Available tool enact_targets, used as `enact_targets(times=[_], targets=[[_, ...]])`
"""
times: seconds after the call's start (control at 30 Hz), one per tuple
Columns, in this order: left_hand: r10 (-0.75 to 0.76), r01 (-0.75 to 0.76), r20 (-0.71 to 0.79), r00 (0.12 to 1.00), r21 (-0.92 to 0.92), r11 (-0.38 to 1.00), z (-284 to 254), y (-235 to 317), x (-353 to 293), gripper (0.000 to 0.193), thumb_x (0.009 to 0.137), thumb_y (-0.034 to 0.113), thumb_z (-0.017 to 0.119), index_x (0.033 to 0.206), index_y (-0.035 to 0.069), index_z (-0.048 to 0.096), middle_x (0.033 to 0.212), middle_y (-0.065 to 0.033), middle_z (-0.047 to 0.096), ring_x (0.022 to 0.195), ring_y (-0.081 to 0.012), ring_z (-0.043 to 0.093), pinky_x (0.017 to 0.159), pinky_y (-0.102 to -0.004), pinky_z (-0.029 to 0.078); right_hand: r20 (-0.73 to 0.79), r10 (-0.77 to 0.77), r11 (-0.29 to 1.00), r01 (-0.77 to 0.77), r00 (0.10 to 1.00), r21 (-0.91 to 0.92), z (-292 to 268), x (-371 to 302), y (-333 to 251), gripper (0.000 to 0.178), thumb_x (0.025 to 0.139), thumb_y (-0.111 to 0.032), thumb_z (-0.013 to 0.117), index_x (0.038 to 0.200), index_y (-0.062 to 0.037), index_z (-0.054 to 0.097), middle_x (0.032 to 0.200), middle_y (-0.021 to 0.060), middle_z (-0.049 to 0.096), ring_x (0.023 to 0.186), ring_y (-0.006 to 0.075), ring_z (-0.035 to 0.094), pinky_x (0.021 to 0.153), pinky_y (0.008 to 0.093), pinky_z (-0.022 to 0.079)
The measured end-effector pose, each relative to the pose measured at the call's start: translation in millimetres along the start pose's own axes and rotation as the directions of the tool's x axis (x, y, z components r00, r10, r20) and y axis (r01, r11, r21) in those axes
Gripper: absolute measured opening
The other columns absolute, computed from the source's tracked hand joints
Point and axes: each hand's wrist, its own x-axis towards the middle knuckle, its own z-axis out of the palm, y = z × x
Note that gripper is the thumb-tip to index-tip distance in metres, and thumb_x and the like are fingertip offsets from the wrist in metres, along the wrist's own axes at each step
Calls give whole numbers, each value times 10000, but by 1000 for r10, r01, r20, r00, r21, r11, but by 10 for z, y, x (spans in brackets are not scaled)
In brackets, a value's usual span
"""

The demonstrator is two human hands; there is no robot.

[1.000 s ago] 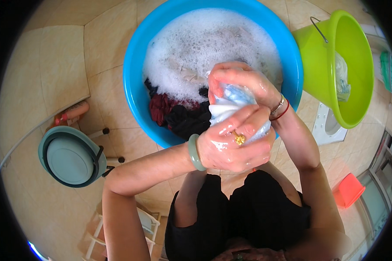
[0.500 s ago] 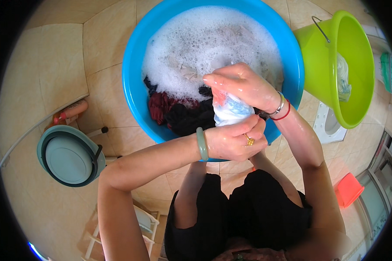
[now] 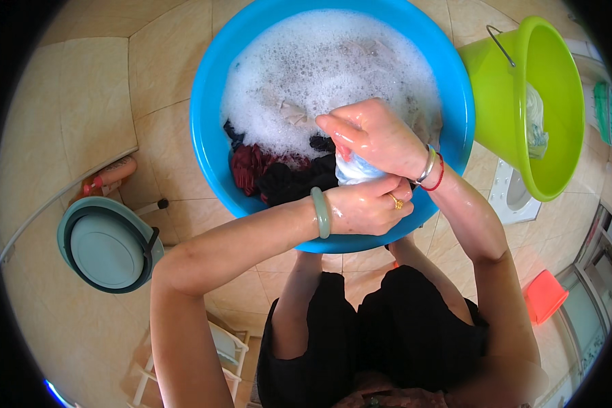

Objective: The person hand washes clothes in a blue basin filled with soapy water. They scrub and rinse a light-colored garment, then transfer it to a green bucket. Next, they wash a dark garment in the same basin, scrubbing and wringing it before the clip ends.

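Note:
Over the near part of a big blue basin (image 3: 204, 166), my two wet hands hold a white cloth (image 3: 355, 170) with blue and pinkish patches. My left hand (image 3: 367, 207) is closed around its lower end, a ring and a green bangle on that side. Just beyond, my right hand (image 3: 381, 136) curls over the upper end, silver bracelet and red cord at the wrist. Thick suds (image 3: 319, 61) fill the far part of the basin. Dark red clothes (image 3: 246, 168) and black clothes (image 3: 296, 180) lie bunched in the near left of it.
A lime green bucket (image 3: 489, 109) with white fabric inside stands right of the basin, near a white squat toilet pan (image 3: 517, 194). At left are a grey-green folding tub (image 3: 107, 245) and an orange bottle (image 3: 115, 170). A red plastic container (image 3: 545, 297) is at lower right.
My hands have drawn closer together, and less of the cloth shows between them. The left hand has shifted slightly up; the right has turned a little over the cloth.

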Motion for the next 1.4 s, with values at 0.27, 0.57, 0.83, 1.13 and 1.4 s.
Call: enact_targets(times=[0.27,0.57,0.83,1.13,1.4], targets=[[35,-26,149,988,-64,998,164,-26,-10,79,682,233,620,710,165,650,872,10,541,932,-182,554,913,-301,435,-109,-115,964,84,987,-253,59,46,168,383,918,-295,574,662,-14,620,625,207,572,573,393,564,545,446,453],[-162,131,-47,986,-392,910,32,-199,-51,66,718,172,655,778,145,659,933,-13,579,977,-188,586,911,-320,472,-213,132,991,-124,968,51,-26,61,284,429,942,-329,559,668,-9,635,610,124,613,572,235,597,574,386,458],[-887,48,434,-155,-894,-446,-305,-469,-241,364,995,353,563,1203,55,580,1192,-127,616,1090,-250,600,923,-403,503,-555,-21,748,381,832,543,-300,-129,283,488,1045,-330,446,719,17,554,779,129,647,797,205,643,754,329,511],[-517,-283,812,273,-445,-849,-426,-340,-309,704,1000,561,398,1412,-9,435,1377,-160,546,1225,-262,566,1054,-398,432,-332,134,507,223,934,833,-359,-190,428,493,1027,-462,421,1180,-21,580,1220,155,611,1099,229,602,942,373,498],[-700,-415,714,13,-633,-654,-471,-450,-481,591,1007,499,448,1236,-32,573,1203,-156,644,1123,-256,614,1002,-381,460,-175,-96,892,163,980,421,-299,-394,224,366,787,-5,736,1135,-23,625,1285,105,574,1159,176,558,957,283,457]])
